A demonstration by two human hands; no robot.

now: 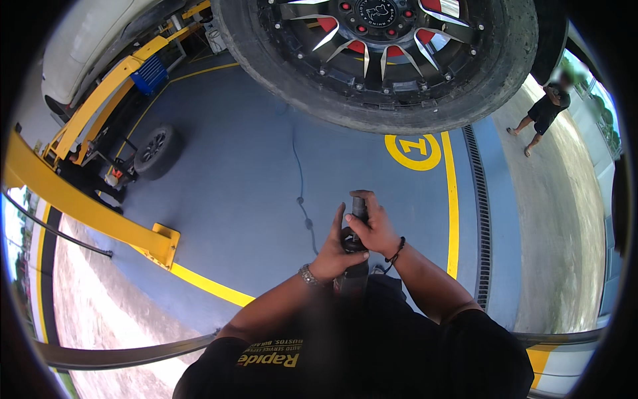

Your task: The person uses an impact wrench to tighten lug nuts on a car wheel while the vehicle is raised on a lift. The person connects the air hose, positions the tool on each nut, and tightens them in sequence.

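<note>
I have both hands around a dark tool [352,284], upright in front of my black shirt [399,342] and below the big wheel overhead. My left hand [330,256] is curled about its rounded upper part, thumb across the near side and index finger stretched along the left. My right hand [374,229] is closed on the grey cylinder [359,208] at the tool's far end, fingertips over its tip and thumb against its side. I wear a watch [309,274] on the left wrist and a dark bracelet [397,249] on the right. Above and well apart from my 2 hands hangs 1 large wheel [382,110], black with red accents. A thin hose [300,200] runs across the blue-grey floor [226,193] beyond my hands. To my left, a 2nd wheel [158,154] stands past a yellow post [93,209]; to my right, 1 person [550,110] stands outside, beyond the drain grate [480,213].
</note>
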